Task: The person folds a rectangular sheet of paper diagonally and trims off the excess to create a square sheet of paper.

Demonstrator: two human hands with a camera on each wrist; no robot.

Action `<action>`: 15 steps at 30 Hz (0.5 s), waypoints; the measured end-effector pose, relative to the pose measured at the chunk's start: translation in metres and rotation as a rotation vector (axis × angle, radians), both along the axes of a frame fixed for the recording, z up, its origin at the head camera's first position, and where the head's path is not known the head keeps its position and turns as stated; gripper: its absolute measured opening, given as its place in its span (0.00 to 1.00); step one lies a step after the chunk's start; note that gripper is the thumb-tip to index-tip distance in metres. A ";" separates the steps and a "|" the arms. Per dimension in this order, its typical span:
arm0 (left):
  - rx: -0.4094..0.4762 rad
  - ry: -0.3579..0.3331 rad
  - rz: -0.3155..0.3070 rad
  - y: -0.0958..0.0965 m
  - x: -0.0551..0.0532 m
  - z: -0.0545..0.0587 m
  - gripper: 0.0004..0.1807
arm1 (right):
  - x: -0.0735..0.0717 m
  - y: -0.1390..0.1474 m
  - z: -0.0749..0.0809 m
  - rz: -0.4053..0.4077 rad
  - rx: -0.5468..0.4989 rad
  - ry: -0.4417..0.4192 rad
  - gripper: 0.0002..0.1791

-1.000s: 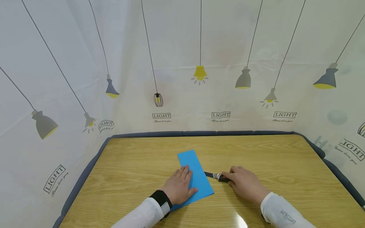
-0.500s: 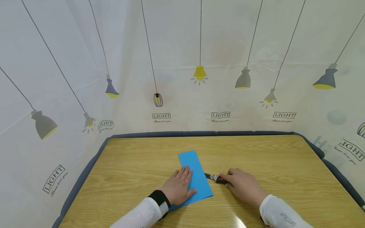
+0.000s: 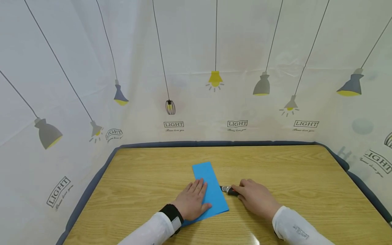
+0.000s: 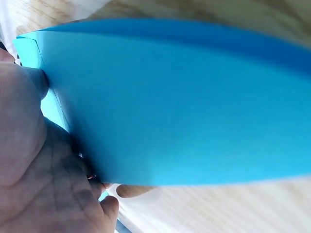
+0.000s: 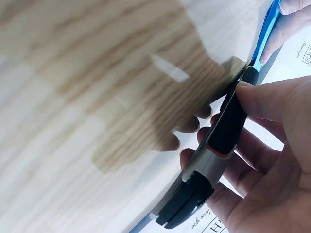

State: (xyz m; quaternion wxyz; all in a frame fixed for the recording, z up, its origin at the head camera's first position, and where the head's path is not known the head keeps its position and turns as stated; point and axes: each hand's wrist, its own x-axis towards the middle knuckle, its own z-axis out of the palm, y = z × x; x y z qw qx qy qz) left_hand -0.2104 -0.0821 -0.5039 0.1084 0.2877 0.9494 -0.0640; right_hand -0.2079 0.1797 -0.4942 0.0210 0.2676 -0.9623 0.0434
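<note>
A folded blue paper sheet (image 3: 212,190) lies slanted on the wooden table. My left hand (image 3: 191,199) rests flat on it, fingers spread forward and thumb out to the right. In the left wrist view, more than one layer of the blue paper (image 4: 180,107) shows along its long edge. My right hand (image 3: 257,197) grips a utility knife (image 3: 232,192) with a black handle and a silver section. The knife's front end reaches the paper's right edge and is hidden there. Seen from the right wrist, thumb and fingers hold the knife (image 5: 228,124) from both sides.
The glossy wooden table (image 3: 147,170) has a dark padded border (image 3: 196,143) along its back and sides. Behind it hangs a pale curtain (image 3: 190,51) printed with lamps. A black band (image 3: 172,214) circles the left wrist.
My right hand has shifted left with the utility knife, and less of its front part shows beside the paper. The left hand stays on the paper, which has barely moved.
</note>
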 end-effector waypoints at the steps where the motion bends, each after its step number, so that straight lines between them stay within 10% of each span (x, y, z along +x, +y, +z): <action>1: 0.001 0.002 -0.001 0.000 0.000 0.001 0.41 | 0.000 0.000 0.000 -0.002 0.005 0.000 0.23; 15: 0.014 0.000 -0.001 -0.001 0.000 -0.002 0.41 | -0.006 0.003 -0.001 -0.023 0.004 0.024 0.21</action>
